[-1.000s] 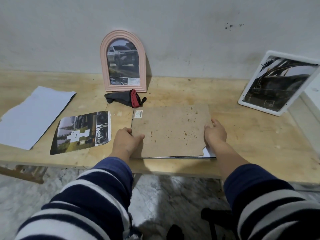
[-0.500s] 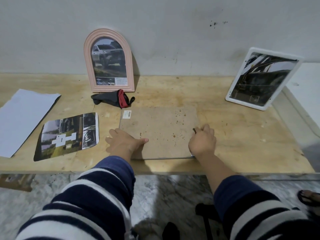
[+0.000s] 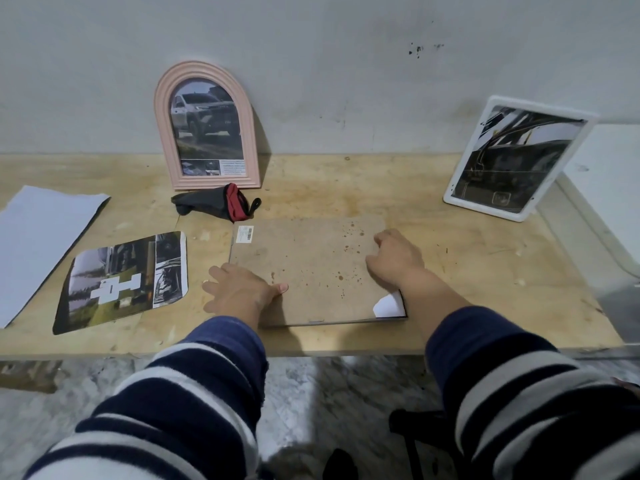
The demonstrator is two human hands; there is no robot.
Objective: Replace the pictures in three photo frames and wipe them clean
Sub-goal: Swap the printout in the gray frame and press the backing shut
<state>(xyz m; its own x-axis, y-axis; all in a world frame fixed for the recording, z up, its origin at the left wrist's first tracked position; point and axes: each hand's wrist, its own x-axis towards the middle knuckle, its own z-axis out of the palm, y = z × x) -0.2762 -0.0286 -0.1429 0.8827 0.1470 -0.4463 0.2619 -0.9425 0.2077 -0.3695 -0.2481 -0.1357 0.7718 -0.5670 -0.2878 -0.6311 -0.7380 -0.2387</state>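
Two hands on one face-down frame [image 3: 311, 271], its brown backing board up, lying flat on the wooden table [image 3: 467, 271] near the front edge. Left hand [image 3: 239, 292] lies flat, fingers spread at the frame's left edge, thumb on the board, gripping nothing. Right hand [image 3: 398, 258] rests at the right edge, fingers curled down; whether they hold anything, can't tell. White paper corner [image 3: 389, 304] shows at the board's near-right corner. Pink arched frame [image 3: 207, 126] and white frame [image 3: 512, 157] lean on the wall. Loose picture [image 3: 124, 278] left of the board, white sheet [image 3: 41, 237] further left, dark cloth [image 3: 214, 202] just behind.
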